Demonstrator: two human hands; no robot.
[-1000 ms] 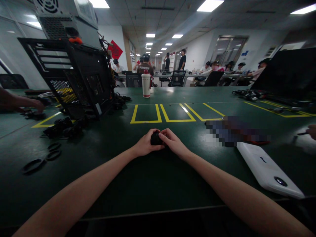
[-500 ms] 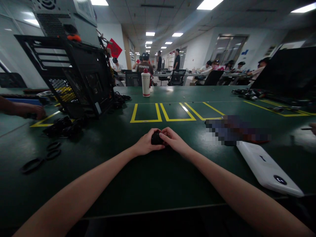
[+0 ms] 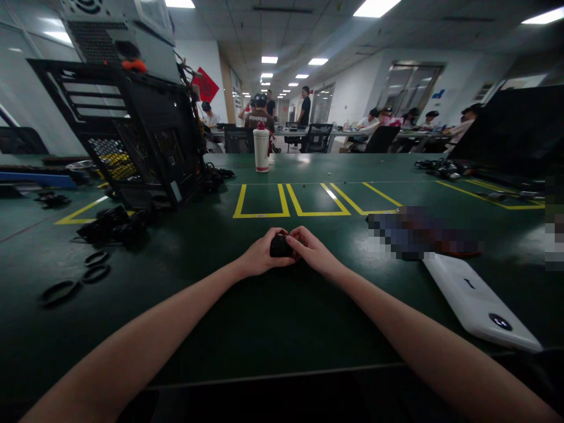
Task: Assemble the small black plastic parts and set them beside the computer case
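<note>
A small, dark, rounded black object (image 3: 279,246) is held between my two hands over the green table, near its front half. My left hand (image 3: 263,254) wraps around it from the left, thumb below and fingers over the far side. From the right, my right hand (image 3: 307,247) closes its fingertips on the object's right side. Its exact kind is too dark to make out, and the fingers cover part of it. Both forearms reach in from the bottom corners.
Left on the green table (image 3: 211,329) lie black loops (image 3: 96,273), a cable heap (image 3: 114,226) and an open computer case (image 3: 145,135). A white cup (image 3: 261,150) stands behind yellow tape outlines. Right are a white device (image 3: 478,299) and a dark monitor (image 3: 515,129). People sit beyond.
Another person's hand at the left has gone from view, and dark pieces show there. At the right edge, the hand with a thin tool is no longer visible. My hands barely move.
</note>
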